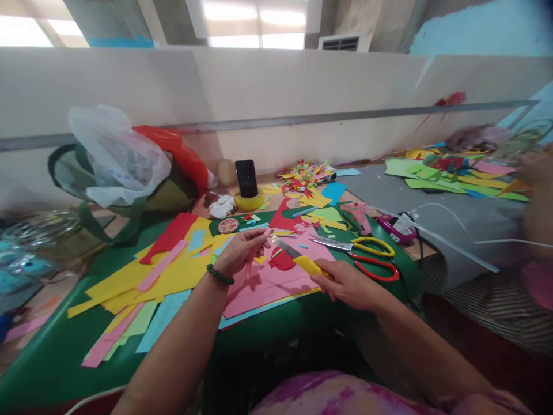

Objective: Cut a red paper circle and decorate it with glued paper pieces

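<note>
My left hand, with a dark green bead bracelet at the wrist, pinches a narrow pink paper strip that hangs down from the fingers. My right hand is closed around the yellow handle of a knife. The blade points up and left, its tip close to my left fingertips. Whether the blade touches the strip I cannot tell. Beneath both hands lie pink paper sheets and a red paper scrap. Scissors with one yellow and one red handle lie open beyond my right hand.
A pink glue gun, a yellow tape roll with a phone propped on it, and a pile of coloured paper bits stand behind. Yellow sheets spread at left, near a green bag. A blurred person's arm shows at right.
</note>
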{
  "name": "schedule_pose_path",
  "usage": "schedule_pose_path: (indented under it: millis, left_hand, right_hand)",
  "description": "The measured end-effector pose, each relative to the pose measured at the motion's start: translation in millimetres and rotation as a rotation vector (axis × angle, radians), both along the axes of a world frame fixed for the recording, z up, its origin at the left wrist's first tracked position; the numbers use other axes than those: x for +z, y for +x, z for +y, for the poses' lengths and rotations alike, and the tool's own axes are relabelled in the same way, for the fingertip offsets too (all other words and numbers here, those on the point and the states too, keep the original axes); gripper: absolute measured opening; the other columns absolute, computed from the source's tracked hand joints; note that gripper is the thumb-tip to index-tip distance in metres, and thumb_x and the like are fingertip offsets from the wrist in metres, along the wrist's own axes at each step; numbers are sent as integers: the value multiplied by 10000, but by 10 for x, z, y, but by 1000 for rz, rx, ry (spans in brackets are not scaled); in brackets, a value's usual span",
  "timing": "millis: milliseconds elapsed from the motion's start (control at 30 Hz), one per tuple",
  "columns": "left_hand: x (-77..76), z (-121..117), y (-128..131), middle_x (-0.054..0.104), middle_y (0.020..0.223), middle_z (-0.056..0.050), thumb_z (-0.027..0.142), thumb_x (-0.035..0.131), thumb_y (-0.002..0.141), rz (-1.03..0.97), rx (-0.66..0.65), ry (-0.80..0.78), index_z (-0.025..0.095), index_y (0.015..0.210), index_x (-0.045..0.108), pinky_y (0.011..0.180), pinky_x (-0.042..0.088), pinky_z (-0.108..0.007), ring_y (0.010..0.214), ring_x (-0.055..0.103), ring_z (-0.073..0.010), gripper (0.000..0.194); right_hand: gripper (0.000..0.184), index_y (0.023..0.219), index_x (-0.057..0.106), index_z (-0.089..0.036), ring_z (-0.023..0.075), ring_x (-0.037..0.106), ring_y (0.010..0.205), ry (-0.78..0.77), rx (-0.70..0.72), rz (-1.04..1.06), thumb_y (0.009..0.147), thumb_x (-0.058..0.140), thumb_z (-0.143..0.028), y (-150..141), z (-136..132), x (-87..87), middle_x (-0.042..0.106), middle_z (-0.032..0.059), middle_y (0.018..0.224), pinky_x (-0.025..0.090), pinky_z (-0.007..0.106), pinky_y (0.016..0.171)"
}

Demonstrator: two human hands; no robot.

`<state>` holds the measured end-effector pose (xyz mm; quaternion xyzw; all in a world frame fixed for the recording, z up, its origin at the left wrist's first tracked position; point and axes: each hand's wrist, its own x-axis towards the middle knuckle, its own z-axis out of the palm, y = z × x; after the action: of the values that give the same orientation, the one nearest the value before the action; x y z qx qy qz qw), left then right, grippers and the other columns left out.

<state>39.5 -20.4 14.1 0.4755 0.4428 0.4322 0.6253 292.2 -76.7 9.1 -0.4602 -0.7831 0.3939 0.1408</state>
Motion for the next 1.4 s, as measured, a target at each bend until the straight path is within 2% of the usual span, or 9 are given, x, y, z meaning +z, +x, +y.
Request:
schedule_pose_path:
  millis: [267,500,867,1033,1200,1400]
  left_hand:
    - [-7,-16,-3,626,594,8,434,850,608,18,-71,35,130,856,725,488,391,-207,482,486,-62,412]
    - [-17,-16,8,640,612,1,448,843,614,23,-35,66,132,858,728,489,404,-212,491,507,-71,415]
    - [-9,-29,1,655,612,0,451,833,628,58,-92,83,143,880,728,509,414,-214,490,500,-70,412]
    - [36,-64,9,647,613,-12,493,791,677,112,-163,132,140,770,715,527,421,-227,506,501,-82,373]
    - [-12,-46,-25,612,571,-9,583,731,704,148,-179,178,152,683,672,532,414,-234,510,494,-95,435]
    - [-38,-33,-26,544,534,15,572,716,721,134,-185,184,147,730,700,515,379,-232,493,452,-88,425]
  right_hand:
    - [281,768,455,-209,100,545,487,9,-19,7,936,422,-432,-12,16,-20,541,-32,672,380,230,493]
    - [291,773,466,-204,98,547,492,-17,-8,27,940,414,-437,-23,-4,-33,543,-27,681,392,228,497]
    - [305,754,449,-209,102,550,495,-32,-20,62,924,426,-461,-38,8,-57,535,-29,677,390,234,500]
    - [328,760,456,-208,108,549,510,-60,-2,93,923,409,-489,-75,2,-69,523,-28,683,409,246,524]
    - [358,776,464,-209,111,543,522,-71,-8,127,917,417,-535,-92,-15,-74,528,-25,694,412,245,524]
    - [354,819,481,-205,113,550,527,-86,7,139,919,417,-538,-107,-10,-124,548,-19,714,418,246,524]
